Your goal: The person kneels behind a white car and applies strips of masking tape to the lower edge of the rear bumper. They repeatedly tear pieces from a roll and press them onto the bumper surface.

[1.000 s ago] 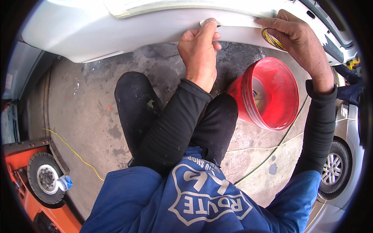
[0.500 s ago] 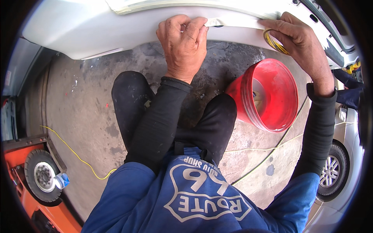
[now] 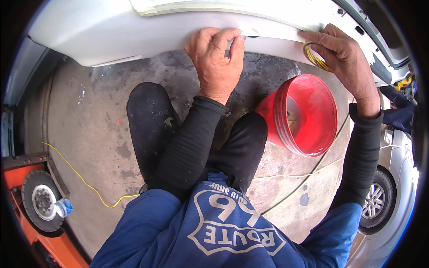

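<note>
A white vehicle panel (image 3: pixel 147 40) stretches across the top of the head view. My left hand (image 3: pixel 216 62) is closed against it, thumb and forefinger pinching the end of a pale masking tape strip (image 3: pixel 279 34). The strip runs rightward along the panel to my right hand (image 3: pixel 342 51). That hand is closed around a tape roll (image 3: pixel 315 59), whose inner ring shows yellow with dark marks. Near the left fingertips a small dark opening (image 3: pixel 253 36) shows in the panel, at the strip's edge. My fingers hide the strip's very end.
A red bucket (image 3: pixel 308 115) with some liquid and a pale object inside stands right of my knees. A yellow cord (image 3: pixel 85 176) and a dark hose (image 3: pixel 308 178) lie on the concrete. An orange wheeled machine (image 3: pixel 27 223) is lower left; a silver car (image 3: pixel 393 214) stands right, near another person's dark sleeve (image 3: pixel 397 118).
My left hand has slid slightly right and down along the panel. The tape between my hands looks straighter and less creased. My right hand still holds the roll.
</note>
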A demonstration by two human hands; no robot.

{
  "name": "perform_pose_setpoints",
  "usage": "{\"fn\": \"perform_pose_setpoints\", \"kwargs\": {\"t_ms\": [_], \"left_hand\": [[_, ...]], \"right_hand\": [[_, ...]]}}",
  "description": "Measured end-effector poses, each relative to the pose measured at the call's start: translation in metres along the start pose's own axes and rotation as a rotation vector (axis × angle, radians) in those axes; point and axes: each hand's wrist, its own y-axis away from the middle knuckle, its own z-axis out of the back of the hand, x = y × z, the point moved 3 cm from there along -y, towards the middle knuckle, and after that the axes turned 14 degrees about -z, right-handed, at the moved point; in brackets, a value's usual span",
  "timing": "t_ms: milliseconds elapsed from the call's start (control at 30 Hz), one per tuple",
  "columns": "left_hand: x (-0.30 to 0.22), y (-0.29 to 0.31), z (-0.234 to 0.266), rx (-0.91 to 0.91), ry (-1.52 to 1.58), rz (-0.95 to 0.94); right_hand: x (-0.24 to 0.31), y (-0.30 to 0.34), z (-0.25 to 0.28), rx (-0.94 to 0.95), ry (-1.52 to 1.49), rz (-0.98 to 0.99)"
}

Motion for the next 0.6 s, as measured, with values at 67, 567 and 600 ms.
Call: {"fn": "perform_pose_setpoints", "kwargs": {"t_ms": [67,567,600], "left_hand": [[0.0002,0.0,-0.0002,-0.013,0.01,0.006],[-0.0044,0.0024,-0.0055,-0.01,0.009,0.012],[-0.0049,0.0032,-0.0066,-0.008,0.011,0.018]], "right_hand": [[-0.0001,-0.0002,-0.0001,0.005,-0.007,-0.011],[0.0018,-0.0011,0.0016,0.05,-0.046,-0.074],[0.0017,-0.001,0.0013,0.053,-0.056,-0.075]]}}
